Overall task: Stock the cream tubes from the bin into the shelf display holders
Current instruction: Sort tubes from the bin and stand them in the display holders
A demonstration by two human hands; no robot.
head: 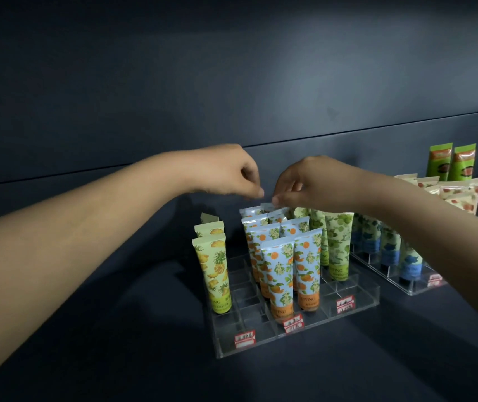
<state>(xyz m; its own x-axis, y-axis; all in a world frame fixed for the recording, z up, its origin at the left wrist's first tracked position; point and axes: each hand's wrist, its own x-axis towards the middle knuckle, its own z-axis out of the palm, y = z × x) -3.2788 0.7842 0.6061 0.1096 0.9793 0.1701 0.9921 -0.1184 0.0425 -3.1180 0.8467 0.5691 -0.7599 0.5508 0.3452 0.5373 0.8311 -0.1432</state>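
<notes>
Clear plastic holder (261, 340) sits on the dark shelf (115, 343), with orange-flower tubes (279, 274) in its middle rows. Right hand (316, 181) fingers pinch the top of the far tube (266, 206). Left hand (226, 169) fingers are curled just beside it, can't tell if they hold anything.

Cream tubes (281, 274): smooth, glossy plastic with printed skins and flat crimped ends.
Display holder (348, 310): clear, hard, shiny plastic.
Price labels (292, 323): seemingly matt paper, though too small to be sure.
Shelf (115, 343): dark, smooth, matt.
Back panel (232, 68): the same dark matt finish.
</notes>
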